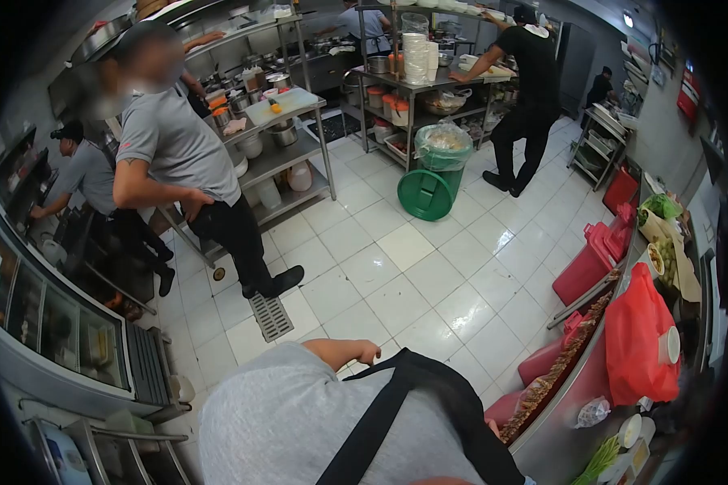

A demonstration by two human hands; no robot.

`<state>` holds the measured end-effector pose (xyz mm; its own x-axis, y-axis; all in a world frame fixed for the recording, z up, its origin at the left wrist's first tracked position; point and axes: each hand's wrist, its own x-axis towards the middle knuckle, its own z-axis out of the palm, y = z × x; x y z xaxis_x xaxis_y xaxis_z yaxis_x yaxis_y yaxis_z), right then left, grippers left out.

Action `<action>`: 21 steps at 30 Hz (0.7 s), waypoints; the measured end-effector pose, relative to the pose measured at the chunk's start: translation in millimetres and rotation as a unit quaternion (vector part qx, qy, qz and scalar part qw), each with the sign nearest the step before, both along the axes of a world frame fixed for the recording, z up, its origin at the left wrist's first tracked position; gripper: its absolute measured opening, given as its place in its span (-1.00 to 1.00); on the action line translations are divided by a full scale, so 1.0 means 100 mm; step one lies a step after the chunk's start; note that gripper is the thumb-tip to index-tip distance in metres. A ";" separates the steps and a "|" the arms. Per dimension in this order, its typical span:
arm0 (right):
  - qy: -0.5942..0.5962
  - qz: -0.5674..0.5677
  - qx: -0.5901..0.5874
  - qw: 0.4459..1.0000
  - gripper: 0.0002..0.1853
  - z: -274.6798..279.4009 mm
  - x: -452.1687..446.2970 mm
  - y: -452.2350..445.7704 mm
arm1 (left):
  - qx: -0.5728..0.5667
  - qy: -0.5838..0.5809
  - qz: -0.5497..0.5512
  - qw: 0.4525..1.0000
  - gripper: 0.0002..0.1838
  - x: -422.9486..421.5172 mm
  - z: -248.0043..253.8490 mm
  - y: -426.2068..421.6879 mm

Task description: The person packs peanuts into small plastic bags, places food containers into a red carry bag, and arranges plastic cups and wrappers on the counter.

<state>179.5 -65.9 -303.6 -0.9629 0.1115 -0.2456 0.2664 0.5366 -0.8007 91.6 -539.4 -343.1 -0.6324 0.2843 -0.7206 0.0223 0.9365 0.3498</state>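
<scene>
My left hand [369,353] shows beyond my grey sleeve, in front of my body and close to the edge of my black apron [453,392]. Its fingers are curled in; whatever they hold, if anything, is hidden. Only a sliver of my right hand [493,426] appears past the apron's right side, near the lower end of the steel counter [546,432]; its fingers are hidden. On that counter, a red plastic bag [641,343] lies with a white cup [669,346] against it. A small clear bag [593,412] and green stalks [597,462] sit nearer to me.
White tiles with a floor drain [270,318] lie ahead. A person in grey [182,145] stands left by a steel table [283,109]; another in black [530,77] leans on a far table. A green bin [443,158] stands mid-floor, red bins [586,263] at right, a glass-door fridge [52,311] at left.
</scene>
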 end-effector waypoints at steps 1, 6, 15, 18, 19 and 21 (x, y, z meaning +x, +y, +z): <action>-0.047 0.015 0.006 0.999 -0.87 -0.11 0.02 0.08 | 0.009 0.006 -0.022 1.000 -0.41 0.04 -0.16 -0.09; -0.087 0.006 -0.074 0.993 -0.81 0.41 0.00 -0.06 | -0.038 -0.033 -0.059 0.997 -0.41 0.15 -0.22 -0.15; -0.103 -0.030 -0.057 0.993 -0.77 0.44 0.06 -0.13 | 0.159 0.072 -0.076 0.982 -0.48 0.00 -0.85 0.01; -0.127 -0.047 -0.042 0.990 -0.77 0.27 0.04 -0.09 | 0.117 0.067 -0.031 0.990 -0.48 0.02 -0.53 -0.01; -0.136 -0.050 -0.034 0.989 -0.77 0.27 0.03 -0.08 | 0.077 0.057 0.006 0.995 -0.49 0.06 -0.24 0.01; -0.132 -0.044 -0.024 0.990 -0.77 0.18 0.04 -0.05 | 0.031 0.047 0.002 0.998 -0.48 0.10 0.12 -0.01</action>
